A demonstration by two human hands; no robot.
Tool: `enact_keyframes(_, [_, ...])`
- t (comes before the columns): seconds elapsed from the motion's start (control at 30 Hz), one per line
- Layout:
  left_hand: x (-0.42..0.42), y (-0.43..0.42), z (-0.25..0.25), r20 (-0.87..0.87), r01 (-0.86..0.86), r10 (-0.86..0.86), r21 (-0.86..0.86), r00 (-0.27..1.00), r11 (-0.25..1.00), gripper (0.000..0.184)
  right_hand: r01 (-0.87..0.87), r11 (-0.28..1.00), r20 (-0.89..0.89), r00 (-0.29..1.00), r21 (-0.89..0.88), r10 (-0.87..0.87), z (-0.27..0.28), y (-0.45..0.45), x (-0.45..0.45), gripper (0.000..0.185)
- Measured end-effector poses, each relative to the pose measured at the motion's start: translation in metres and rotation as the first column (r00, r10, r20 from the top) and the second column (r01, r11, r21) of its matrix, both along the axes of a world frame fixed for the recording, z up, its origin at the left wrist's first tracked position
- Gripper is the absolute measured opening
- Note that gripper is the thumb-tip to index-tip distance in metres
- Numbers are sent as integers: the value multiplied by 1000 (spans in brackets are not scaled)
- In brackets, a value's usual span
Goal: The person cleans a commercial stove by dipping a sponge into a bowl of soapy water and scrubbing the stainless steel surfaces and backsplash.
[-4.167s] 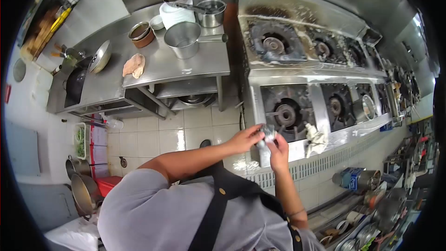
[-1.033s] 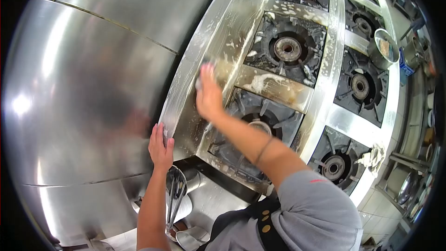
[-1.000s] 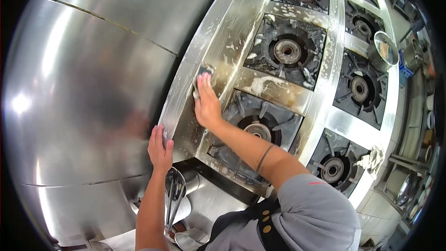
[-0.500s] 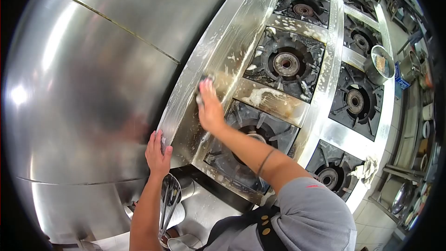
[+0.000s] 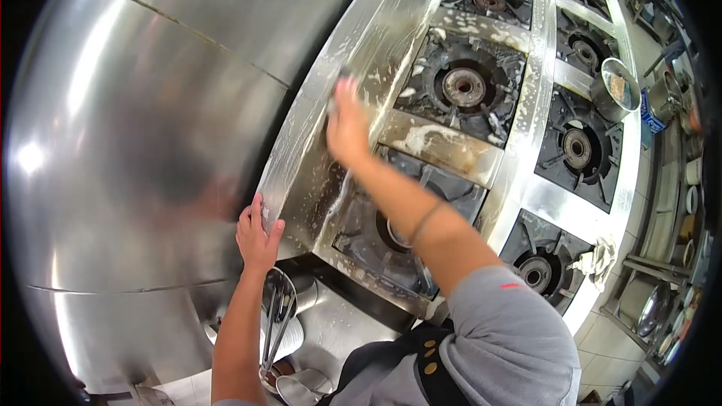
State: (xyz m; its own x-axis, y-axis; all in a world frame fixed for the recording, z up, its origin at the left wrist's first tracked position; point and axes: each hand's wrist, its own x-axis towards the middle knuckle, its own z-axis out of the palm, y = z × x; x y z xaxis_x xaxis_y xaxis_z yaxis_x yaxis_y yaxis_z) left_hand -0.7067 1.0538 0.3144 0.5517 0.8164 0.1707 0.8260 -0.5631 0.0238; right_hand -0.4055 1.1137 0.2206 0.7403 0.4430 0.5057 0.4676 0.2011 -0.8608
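Note:
Flat against the soapy steel back panel (image 5: 308,169) of the stove is my right hand (image 5: 347,124), blurred by motion. A dark greyish scouring pad (image 5: 344,75) shows in part at its fingertips; the palm hides most of it. My left hand (image 5: 259,237) rests on the near end of the panel's top edge, fingers stretched and thumb apart, holding nothing loose. Below my right forearm lies the nearest burner (image 5: 398,229), partly covered by the arm. Another burner (image 5: 464,86) beyond it has foam on its grate and on the steel strip (image 5: 440,146) between them.
A steel wall (image 5: 150,143) rises on the left. On the right-hand burner row stand a pot (image 5: 617,98) and a crumpled white cloth (image 5: 598,262). Tongs (image 5: 277,323), white bowls (image 5: 289,342) and metal containers (image 5: 301,387) sit below my left arm. Shelves (image 5: 662,256) line the far right.
My right hand has slid up along the back panel, away from me, with the pad. My left hand stays at the panel's edge; the view has shifted slightly.

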Motion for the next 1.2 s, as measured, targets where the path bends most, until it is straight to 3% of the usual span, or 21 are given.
enact_keyframes(0.07, [-2,-3,0,28,13,-12,-17,1000,1000,78,-108,994,-226,969,-16,102,24,23,58,57])
enact_keyframes(0.17, [-1,-4,-2,39,56,-57,29,998,998,79,-106,991,-232,969,-82,84,31,18,54,55])
enact_keyframes(0.23, [-3,-1,-4,44,47,-48,26,998,999,81,-79,996,-16,997,-42,78,6,-8,-7,56])
enact_keyframes(0.3, [-4,-1,-6,26,41,-42,47,999,998,81,-288,957,69,955,-18,289,-1,-56,-54,60])
enact_keyframes(0.33, [-4,0,-7,-1,24,-24,64,1000,998,82,-286,958,72,955,-17,286,-1,-50,-47,60])
enact_keyframes(0.4, [-4,4,-8,14,34,-35,70,999,997,82,-186,981,13,982,-54,187,3,-22,-19,61])
enact_keyframes(0.43, [-6,0,-8,23,37,-39,66,999,997,83,-47,996,25,998,-69,49,7,3,9,58])
enact_keyframes(0.5, [-6,-2,-7,21,23,-24,36,999,999,83,-159,975,-168,977,-157,133,38,17,69,53])
enact_keyframes(0.6, [-1,0,-4,39,27,-28,24,999,999,84,-31,995,-185,983,-91,14,35,25,66,49])
enact_keyframes(0.63, [-2,-1,-4,39,19,-20,21,999,1000,84,-30,997,-162,987,-67,19,29,17,43,51])
enact_keyframes(0.7, [-2,-2,-3,37,18,-19,31,999,999,84,-60,990,62,996,-126,68,10,-21,-22,55])
enact_keyframes(0.73, [-2,-2,-5,33,14,-16,38,999,999,84,-231,971,-21,972,56,232,-1,-41,-53,58])
enact_keyframes(0.8, [1,-3,-1,58,14,-15,19,998,1000,84,-234,970,55,970,-62,238,-14,-45,-59,58])
enact_keyframes(0.87, [-1,-3,-1,67,8,-7,-8,998,1000,84,68,982,117,992,-179,-48,-2,-1,-9,58])
enact_keyframes(0.93, [-1,-2,-1,56,17,-18,15,998,1000,83,-71,981,-271,962,-178,20,21,32,58,58])
enact_keyframes(1.03, [1,-3,1,92,29,-28,-9,995,1000,82,-38,979,-278,960,-200,-20,28,41,81,56])
enact_keyframes(1.1, [3,-6,2,74,8,-8,-6,997,1000,82,-99,989,-255,964,-105,70,13,13,32,55])
enact_keyframes(1.17, [2,-5,2,54,-7,7,2,999,1000,81,-120,989,95,987,-91,128,-16,-28,-36,57])
enact_keyframes(1.2, [0,-6,2,51,-6,6,5,999,1000,82,-241,970,24,970,-26,242,-16,-49,-56,56])
